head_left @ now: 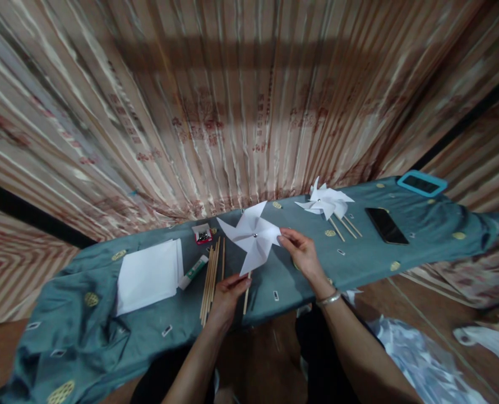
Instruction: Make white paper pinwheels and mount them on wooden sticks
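Note:
A white paper pinwheel point(255, 245) with a silver pin at its centre is held above the cloth-covered table. My left hand point(229, 293) pinches its thin wooden stick point(246, 300) just below the blades. With thumb and fingers, my right hand point(303, 251) grips the tip of the pinwheel's right blade. To the left of my left hand lie several loose wooden sticks point(209, 280). A small red and white box point(202, 234) of dark pins stands behind them, near a green and white glue stick point(193, 272).
White paper sheets point(148, 278) lie stacked at the left. Finished-looking pinwheels point(327, 203) rest on the table point(283, 292) at the back right, beside a black phone point(386, 225) and a blue-framed device point(421, 183). A plastic bag of paper scraps point(421, 359) sits on the floor.

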A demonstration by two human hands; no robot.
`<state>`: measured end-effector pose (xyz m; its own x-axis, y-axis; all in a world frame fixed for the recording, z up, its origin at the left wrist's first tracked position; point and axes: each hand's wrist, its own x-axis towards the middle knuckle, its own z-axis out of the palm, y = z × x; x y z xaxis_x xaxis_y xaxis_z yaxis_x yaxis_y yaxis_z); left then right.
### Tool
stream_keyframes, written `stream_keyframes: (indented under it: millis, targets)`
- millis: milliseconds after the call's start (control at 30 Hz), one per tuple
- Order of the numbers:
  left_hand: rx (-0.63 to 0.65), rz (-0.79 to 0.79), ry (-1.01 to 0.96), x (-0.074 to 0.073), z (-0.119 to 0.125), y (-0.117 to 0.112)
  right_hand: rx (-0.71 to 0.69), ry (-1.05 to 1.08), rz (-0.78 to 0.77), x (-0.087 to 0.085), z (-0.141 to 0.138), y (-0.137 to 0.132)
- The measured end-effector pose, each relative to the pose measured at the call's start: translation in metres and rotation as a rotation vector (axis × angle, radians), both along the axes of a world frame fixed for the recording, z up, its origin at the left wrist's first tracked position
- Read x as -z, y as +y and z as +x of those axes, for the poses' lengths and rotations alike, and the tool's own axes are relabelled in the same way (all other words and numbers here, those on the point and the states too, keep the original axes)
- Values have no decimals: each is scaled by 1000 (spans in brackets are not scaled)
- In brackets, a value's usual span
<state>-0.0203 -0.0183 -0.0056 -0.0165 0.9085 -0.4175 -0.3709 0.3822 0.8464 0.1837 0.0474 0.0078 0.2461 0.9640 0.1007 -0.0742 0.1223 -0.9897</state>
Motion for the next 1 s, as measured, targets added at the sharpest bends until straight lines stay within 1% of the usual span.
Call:
stream_keyframes:
  millis: [167,333,533,667,800,1000]
  targets:
    - [12,13,11,0,-1,0,-13,47,-17,-2,-4,-3]
    - [33,33,22,3,-2,1,2,20,-42,-3,-6,-6]
    - [11,28,38,4,-4,2,-24,63,-80,-6,-9,-8]
    - [-4,26,45,7,-5,3,-55,92,-110,-6,-13,-10]
    - [-24,34,48,10,-5,4,-55,87,-122,-6,-15,-12]
    - [-32,37,46,7,-5,4,-44,34,-104,-10,-13,-14]
